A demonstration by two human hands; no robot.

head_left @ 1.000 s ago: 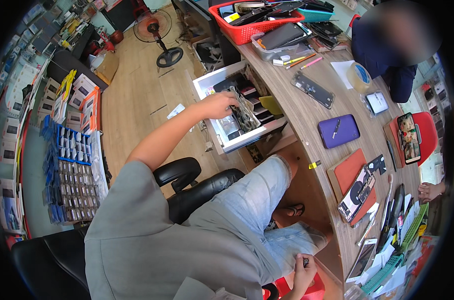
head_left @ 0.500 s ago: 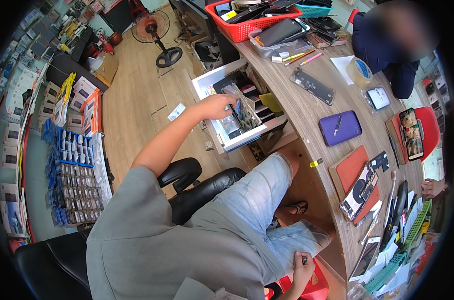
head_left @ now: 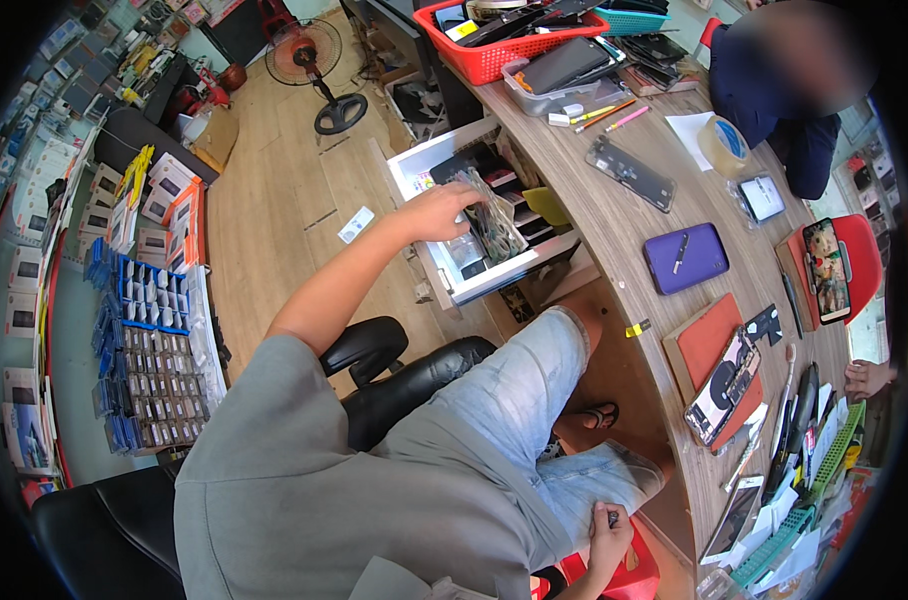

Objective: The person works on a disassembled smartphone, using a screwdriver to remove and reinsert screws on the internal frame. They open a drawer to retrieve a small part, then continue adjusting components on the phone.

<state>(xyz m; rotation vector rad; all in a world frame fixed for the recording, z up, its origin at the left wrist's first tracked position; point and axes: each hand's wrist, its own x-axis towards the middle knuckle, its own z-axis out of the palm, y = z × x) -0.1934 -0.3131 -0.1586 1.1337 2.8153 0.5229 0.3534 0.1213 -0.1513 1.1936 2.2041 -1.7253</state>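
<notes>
Now my left arm stretches forward, left hand over the open white drawer, fingers pinching a clear packet. Low down by my knee, my right hand curls closed around a small dark object.

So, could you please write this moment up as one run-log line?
left hand: in open drawer, gripping clear packets | right hand: low beside thigh, grip unclear | desk: cluttered
</notes>
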